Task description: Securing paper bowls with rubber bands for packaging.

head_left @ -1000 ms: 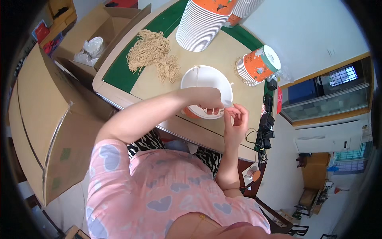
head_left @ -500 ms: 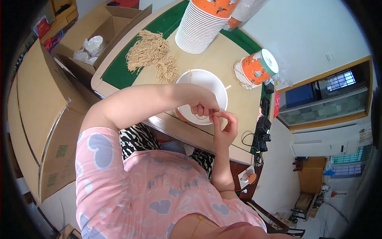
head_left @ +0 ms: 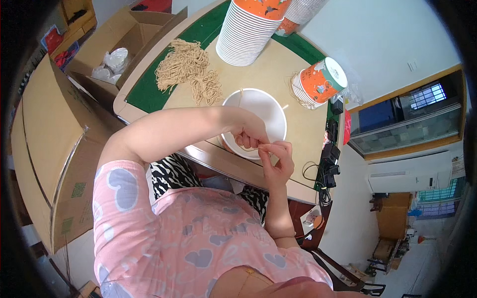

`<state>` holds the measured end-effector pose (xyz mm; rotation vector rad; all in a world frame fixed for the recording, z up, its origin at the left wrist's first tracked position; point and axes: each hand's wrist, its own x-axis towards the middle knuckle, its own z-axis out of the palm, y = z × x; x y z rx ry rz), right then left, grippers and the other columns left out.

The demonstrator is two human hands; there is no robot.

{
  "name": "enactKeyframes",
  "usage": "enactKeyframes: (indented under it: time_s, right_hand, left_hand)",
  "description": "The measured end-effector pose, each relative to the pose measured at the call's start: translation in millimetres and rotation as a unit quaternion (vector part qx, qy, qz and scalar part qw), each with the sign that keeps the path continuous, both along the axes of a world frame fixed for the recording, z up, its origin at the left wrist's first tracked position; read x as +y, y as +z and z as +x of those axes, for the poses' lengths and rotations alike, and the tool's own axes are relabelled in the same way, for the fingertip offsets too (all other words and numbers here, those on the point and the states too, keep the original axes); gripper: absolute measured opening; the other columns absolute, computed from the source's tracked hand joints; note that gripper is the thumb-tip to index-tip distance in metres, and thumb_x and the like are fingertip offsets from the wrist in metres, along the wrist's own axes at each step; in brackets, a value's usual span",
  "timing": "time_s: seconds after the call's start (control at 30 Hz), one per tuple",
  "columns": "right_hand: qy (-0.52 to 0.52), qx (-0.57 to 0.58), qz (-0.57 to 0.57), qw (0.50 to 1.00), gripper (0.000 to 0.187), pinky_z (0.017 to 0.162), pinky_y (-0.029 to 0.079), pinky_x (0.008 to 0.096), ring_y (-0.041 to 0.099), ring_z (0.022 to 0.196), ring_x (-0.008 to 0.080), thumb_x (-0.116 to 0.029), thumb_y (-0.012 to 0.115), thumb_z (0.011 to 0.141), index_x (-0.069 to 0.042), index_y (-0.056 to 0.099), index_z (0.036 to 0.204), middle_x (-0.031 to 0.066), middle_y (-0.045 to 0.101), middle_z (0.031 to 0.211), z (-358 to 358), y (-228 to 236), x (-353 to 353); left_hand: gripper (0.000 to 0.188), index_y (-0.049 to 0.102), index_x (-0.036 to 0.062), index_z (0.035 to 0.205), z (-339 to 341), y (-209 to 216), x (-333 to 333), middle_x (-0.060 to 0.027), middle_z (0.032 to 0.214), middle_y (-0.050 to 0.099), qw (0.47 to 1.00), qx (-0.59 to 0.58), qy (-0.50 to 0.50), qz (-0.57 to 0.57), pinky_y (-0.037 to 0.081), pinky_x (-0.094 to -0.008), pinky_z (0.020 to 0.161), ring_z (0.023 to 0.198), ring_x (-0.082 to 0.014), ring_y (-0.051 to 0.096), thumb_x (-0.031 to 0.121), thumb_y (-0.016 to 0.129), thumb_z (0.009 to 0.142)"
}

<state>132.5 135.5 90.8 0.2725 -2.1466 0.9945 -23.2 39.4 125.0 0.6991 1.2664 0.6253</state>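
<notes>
Over the near rim of a white paper bucket, my two hands meet. My left hand is closed, its fingers curled around a thin tan cord that is mostly hidden. Close against it, my right hand pinches the same cord between thumb and forefinger. A short tan cord piece hangs over the bucket's far rim. My left forearm crosses the bucket and covers part of it. Beyond, to the left, lies a loose pile of tan cords.
A tall stack of nested buckets stands at the back of the table. To the right, a shorter orange bucket stack lies tilted with cords around it. Black power adapters line the right edge. Cardboard boxes stand left.
Both hands have shifted slightly left and now sit closer together on the cord. The view has tilted a little, so the bucket appears slightly lower and to the right.
</notes>
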Motion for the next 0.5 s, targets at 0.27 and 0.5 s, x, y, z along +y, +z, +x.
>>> enactKeyframes:
  time_s: [0.27, 0.5]
  right_hand:
    - [-0.038, 0.043, -0.001, 0.998, 0.022, 0.073, 0.043, 0.0269, 0.053, 0.081, 0.0176, 0.011, 0.069, 0.071, -0.003, 0.062, 0.087, 0.0043, 0.063, 0.081, 9, 1, -3]
    - [-0.044, -0.020, -0.382, 0.923, 0.024, 0.078, 0.044, 0.0248, 0.056, 0.085, 0.0147, 0.009, 0.062, 0.080, -0.003, 0.052, 0.099, 0.0061, 0.058, 0.089, 21, -18, -9]
  left_hand:
    - [0.023, 0.051, 0.0122, 0.059, -3, 6, -2, 0.0069, 0.051, 0.030, 0.995, -0.005, 0.070, 0.067, 0.020, -0.0224, 0.041, 0.043, -0.0060, 0.025, 0.013, 0.065, 0.077]
    - [0.016, 0.065, 0.0035, 0.076, 32, 9, -14, -0.0002, 0.061, 0.052, 0.919, 0.218, 0.187, 0.269, 0.036, -0.0272, 0.048, 0.054, -0.0129, 0.047, 0.019, 0.067, 0.076]
